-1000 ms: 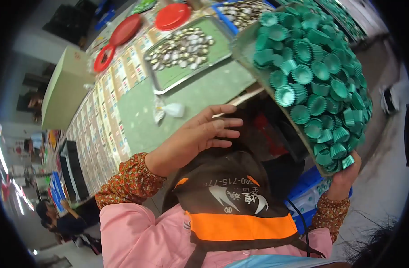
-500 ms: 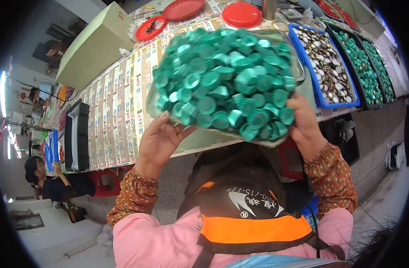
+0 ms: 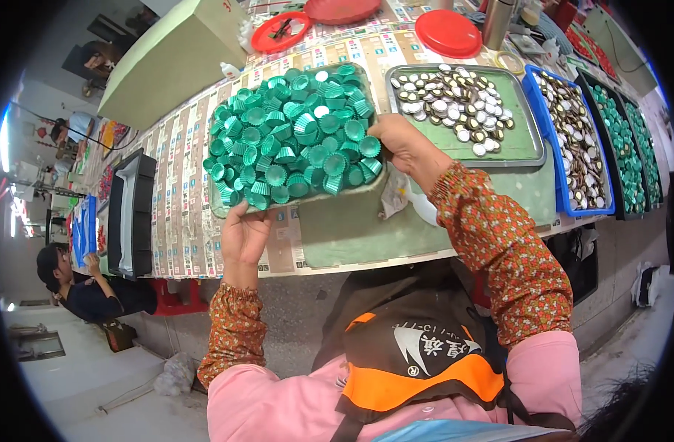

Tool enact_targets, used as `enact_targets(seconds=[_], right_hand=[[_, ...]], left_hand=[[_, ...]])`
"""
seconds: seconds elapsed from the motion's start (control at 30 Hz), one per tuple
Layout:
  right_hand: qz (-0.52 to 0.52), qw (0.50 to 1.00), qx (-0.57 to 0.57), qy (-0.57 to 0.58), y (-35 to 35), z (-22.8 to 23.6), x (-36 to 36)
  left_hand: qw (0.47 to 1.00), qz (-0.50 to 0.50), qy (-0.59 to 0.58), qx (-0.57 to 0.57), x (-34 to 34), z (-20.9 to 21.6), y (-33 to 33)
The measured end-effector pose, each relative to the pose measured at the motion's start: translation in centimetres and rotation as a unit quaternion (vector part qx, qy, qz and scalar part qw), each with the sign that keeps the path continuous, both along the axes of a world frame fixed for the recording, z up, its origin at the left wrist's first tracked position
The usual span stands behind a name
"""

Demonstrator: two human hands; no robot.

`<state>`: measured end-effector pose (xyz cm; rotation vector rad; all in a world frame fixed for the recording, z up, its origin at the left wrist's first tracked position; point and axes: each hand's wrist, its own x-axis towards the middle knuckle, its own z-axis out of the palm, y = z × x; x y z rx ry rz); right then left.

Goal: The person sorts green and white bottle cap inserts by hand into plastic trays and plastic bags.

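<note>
Holding a tray (image 3: 315, 199) of green fluted caps (image 3: 300, 140) over the desk's (image 3: 182, 184) left part
Left hand (image 3: 246, 232) pinches the near rim, right hand (image 3: 404, 140) the right rim; the tray looks stiff, its loose caps probably light and spill-prone, so a level two-handed rim hold suits. Half a second ago it mostly hid the metal tray (image 3: 513, 163), now exposed.

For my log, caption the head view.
Left hand and right hand hold a pale rectangular tray of shiny green fluted caps.

Left arm (image 3: 235, 324) and right arm (image 3: 510, 254) reach forward, fingers (image 3: 387, 130) gripping.
</note>
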<state>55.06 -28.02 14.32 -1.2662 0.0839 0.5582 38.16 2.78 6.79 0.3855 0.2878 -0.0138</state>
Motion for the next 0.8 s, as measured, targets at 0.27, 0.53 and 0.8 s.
enact_targets(seconds=[0.27,0.53,0.8], right_hand=[[-0.044,0.989,-0.138,0.010,3.2,0.2,1.9],[-0.012,0.990,-0.140,0.015,2.4,-0.5,2.5],[0.064,0.986,-0.143,-0.060,1.5,0.4,1.7]], left_hand=[[0.996,0.055,0.048,-0.050,2.2,-2.5,1.4],[0.993,0.063,0.075,-0.062,3.3,-2.8,0.0],[0.952,-0.114,0.125,0.254,1.8,-1.1,1.5]])
